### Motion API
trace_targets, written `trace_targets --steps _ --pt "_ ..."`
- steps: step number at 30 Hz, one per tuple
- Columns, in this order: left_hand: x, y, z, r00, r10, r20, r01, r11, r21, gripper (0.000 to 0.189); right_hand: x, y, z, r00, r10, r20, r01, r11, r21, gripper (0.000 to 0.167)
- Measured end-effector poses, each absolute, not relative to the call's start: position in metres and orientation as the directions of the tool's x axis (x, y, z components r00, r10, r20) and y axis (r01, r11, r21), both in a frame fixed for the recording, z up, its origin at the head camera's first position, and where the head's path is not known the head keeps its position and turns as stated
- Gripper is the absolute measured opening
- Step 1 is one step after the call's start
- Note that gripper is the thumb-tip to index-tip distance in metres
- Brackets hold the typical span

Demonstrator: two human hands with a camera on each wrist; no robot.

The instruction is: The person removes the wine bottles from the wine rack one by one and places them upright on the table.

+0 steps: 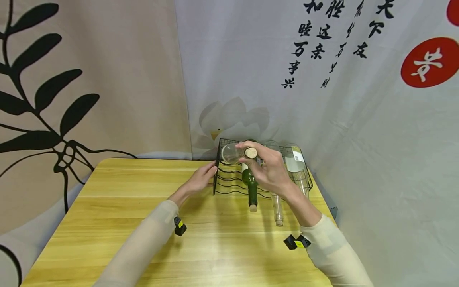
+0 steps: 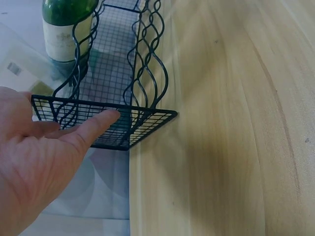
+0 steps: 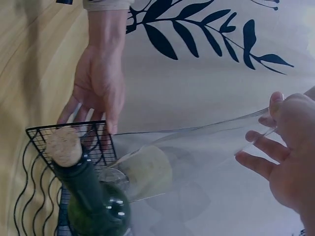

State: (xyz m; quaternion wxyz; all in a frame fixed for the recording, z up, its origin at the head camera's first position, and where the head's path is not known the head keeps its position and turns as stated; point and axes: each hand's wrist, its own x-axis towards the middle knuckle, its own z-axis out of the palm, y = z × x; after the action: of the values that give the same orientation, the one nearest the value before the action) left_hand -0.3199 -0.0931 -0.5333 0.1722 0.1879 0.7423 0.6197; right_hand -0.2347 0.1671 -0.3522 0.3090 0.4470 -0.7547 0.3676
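Note:
My right hand [image 1: 270,165] grips a clear glass bottle [image 1: 229,154] near its corked neck, over the left part of a black wire bottle rack [image 1: 229,186]. Its cork [image 1: 250,152] faces the head camera, and a pale label [image 3: 150,172] shows on its body in the right wrist view. At the rack's left end, my left hand [image 1: 201,179] rests its fingers and thumb against the mesh side panel [image 2: 103,109]. A green corked bottle [image 1: 252,191] lies in the rack under the held one, neck toward me.
Right of the green bottle, another clear corked bottle [image 1: 277,209] lies in the rack, partly behind my right arm. A further clear bottle with a white label [image 1: 297,155] is at the right end. The rack stands at the wooden table's [image 1: 143,215] back edge, before a printed curtain [image 1: 136,79].

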Motion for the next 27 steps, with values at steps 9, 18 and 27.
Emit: trace_targets --steps 9,18,27 --pt "-0.318 -0.094 -0.533 -0.87 0.491 -0.033 0.052 0.16 0.986 0.068 -0.216 0.174 -0.328 -0.472 -0.448 0.759 -0.879 0.307 -0.365 0.037" --pt "-0.319 -0.093 -0.534 -0.872 0.489 -0.038 0.052 0.168 0.984 0.068 -0.207 0.177 -0.315 -0.467 -0.453 0.759 -0.882 0.294 -0.368 0.038" --pt "-0.318 -0.095 -0.531 -0.865 0.501 -0.041 0.057 0.178 0.982 0.07 -0.201 0.182 -0.306 -0.506 -0.457 0.731 -0.862 0.251 -0.44 0.034"
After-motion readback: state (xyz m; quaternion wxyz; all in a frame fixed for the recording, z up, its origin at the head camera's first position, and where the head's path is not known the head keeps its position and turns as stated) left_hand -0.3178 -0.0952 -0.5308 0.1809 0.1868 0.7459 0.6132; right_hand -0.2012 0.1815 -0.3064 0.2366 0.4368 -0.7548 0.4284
